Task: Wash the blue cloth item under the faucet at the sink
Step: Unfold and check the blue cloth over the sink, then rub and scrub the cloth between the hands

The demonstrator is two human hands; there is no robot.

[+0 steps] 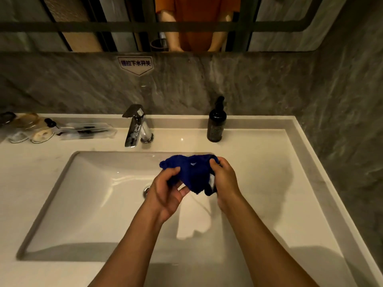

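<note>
A dark blue cloth item (191, 172) with a small white mark hangs bunched between both hands over the right part of the white sink basin (87, 195). My left hand (165, 193) pinches its left edge. My right hand (224, 181) grips its right edge, where a bit of white lining shows. The chrome faucet (136, 126) stands at the back of the sink, to the left of the cloth and apart from it. No water stream is visible. The drain (146, 191) lies partly hidden behind my left hand.
A dark pump bottle (216, 123) stands on the counter right of the faucet. Small wrapped toiletries and dishes (62, 130) lie at the back left. A grey stone wall with a sign (135, 64) and a mirror rise behind. The counter edge (323, 183) runs along the right.
</note>
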